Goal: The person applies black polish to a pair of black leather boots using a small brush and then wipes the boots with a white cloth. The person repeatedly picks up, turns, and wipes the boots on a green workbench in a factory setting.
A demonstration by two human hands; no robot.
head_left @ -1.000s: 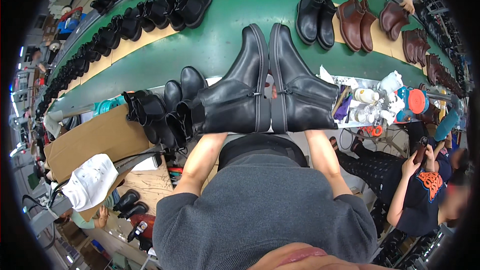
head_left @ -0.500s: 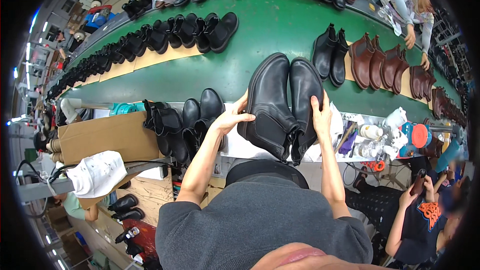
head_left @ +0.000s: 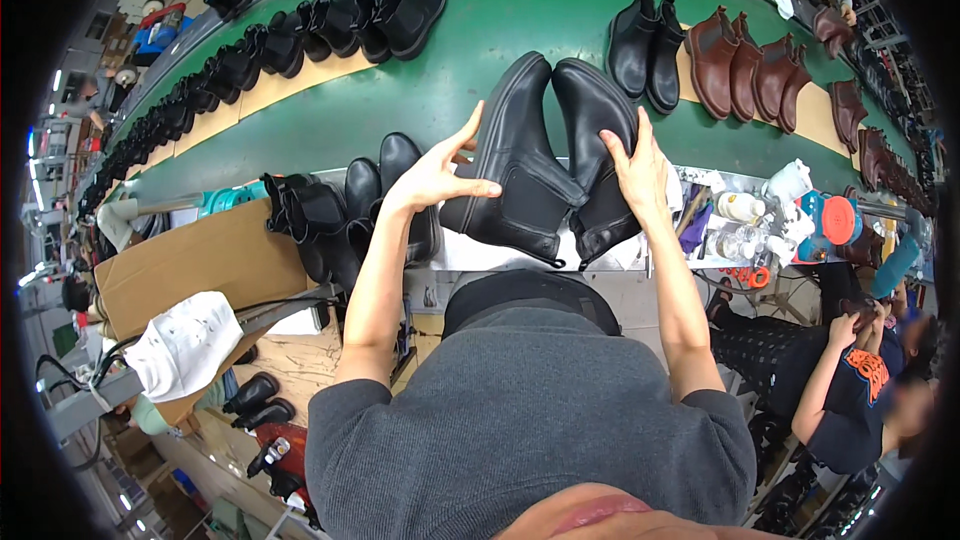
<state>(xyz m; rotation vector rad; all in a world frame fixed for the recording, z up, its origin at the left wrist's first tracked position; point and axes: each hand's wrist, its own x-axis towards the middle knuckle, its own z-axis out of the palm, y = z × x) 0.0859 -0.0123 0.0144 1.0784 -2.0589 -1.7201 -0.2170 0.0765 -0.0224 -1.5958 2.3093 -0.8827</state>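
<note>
A pair of black ankle boots with elastic side panels is held up between my hands, above the near edge of the bench, toes pointing away from me. The left boot point(head_left: 518, 155) is tilted so its side panel shows; my left hand point(head_left: 432, 178) grips it near the heel, thumb on its side, other fingers partly behind the sole. My right hand point(head_left: 641, 175) holds the right boot point(head_left: 580, 100), thumb on its upper and fingers along its outer side. Toes almost meet, and the collars hang close together toward me.
Black boots point(head_left: 345, 22) line the green bench point(head_left: 500, 10) at far left. Another black pair point(head_left: 640, 48) and brown boots point(head_left: 712, 65) stand at right. Nearer are more black boots point(head_left: 315, 215), a cardboard sheet point(head_left: 205, 250), and bottles point(head_left: 740, 207). A co-worker point(head_left: 840, 380) sits at lower right.
Both boots have been turned in my hands: toes closer together, side panels showing more. My right hand's thumb now lies further over the right boot. The whole view has shifted, bringing the bench higher in the picture.
</note>
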